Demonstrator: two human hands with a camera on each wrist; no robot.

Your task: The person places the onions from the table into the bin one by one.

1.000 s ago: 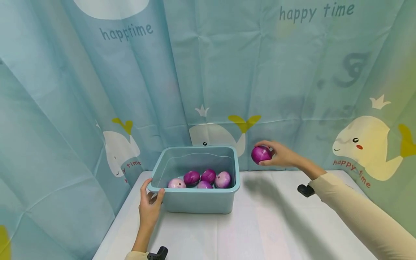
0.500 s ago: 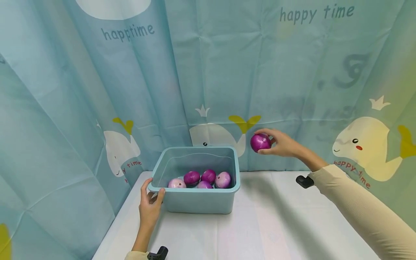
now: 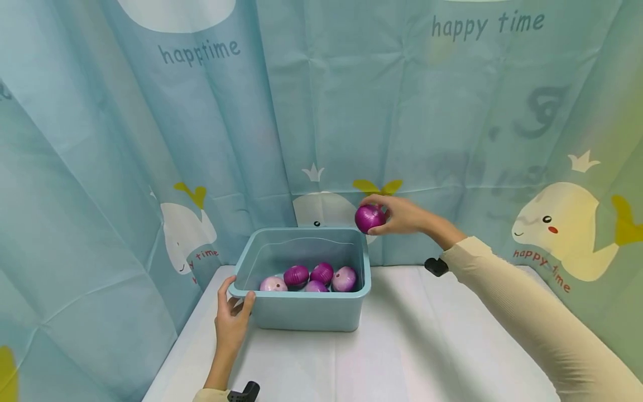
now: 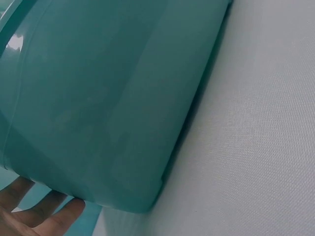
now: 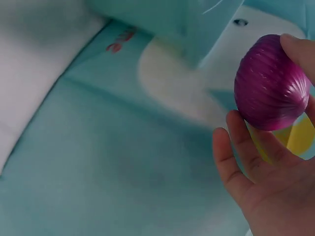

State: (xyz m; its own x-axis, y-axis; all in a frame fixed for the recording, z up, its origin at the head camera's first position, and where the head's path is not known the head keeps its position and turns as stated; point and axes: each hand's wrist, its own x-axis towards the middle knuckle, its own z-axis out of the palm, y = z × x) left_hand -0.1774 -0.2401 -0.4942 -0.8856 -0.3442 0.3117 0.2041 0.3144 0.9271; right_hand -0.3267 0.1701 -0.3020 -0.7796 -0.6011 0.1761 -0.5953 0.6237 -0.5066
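Observation:
In the head view my right hand (image 3: 402,215) holds a purple onion (image 3: 369,219) between thumb and fingers, raised by the back right corner of a blue-green plastic bin (image 3: 306,312). The same onion (image 5: 271,82) shows its ribbed skin in the right wrist view. My left hand (image 3: 232,318) grips the bin's front left corner, thumb on the rim; in the left wrist view its fingers (image 4: 69,214) touch the bin's outer wall (image 4: 108,98). Inside the bin lie several onions, some dark purple (image 3: 296,276), some paler (image 3: 273,283).
A white-covered table (image 3: 392,357) carries the bin near its back edge. Behind and at both sides hangs a blue-green curtain (image 3: 346,111) with whale prints. A black wrist device (image 3: 436,267) sits at the right cuff, another (image 3: 244,392) at the left.
The right hand has lifted the onion, then carried it left to the bin's right side. The left hand and the bin have stayed in place.

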